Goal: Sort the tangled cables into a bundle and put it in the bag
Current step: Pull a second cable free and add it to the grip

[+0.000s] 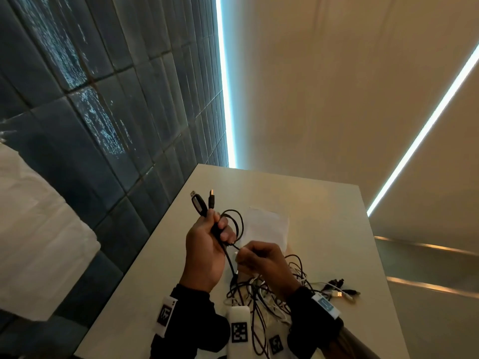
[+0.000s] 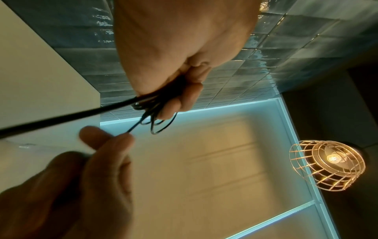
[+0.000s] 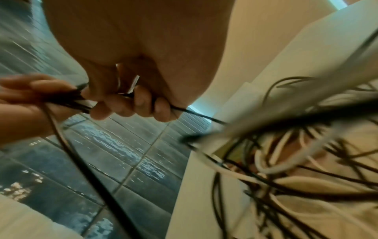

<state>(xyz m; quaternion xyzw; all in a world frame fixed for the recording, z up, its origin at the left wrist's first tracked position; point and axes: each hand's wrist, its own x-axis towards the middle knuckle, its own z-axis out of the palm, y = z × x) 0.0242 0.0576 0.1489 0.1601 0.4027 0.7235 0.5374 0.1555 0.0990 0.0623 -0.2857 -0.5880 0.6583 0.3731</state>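
Head view: left hand [image 1: 204, 251] grips coiled black cable [image 1: 234, 224], two plugs [image 1: 203, 202] sticking up above fist. Right hand [image 1: 261, 260] pinches same cable just beside. Tangled cables [image 1: 261, 296] lie at near edge of tabletop [image 1: 324, 229]; white bag [image 1: 267, 226] flat behind hands.

Left wrist view: fingers [image 2: 184, 97] curl round black loops [image 2: 157, 118].

Right wrist view: blurred; fingers [image 3: 131, 103] closed on thin black cable.
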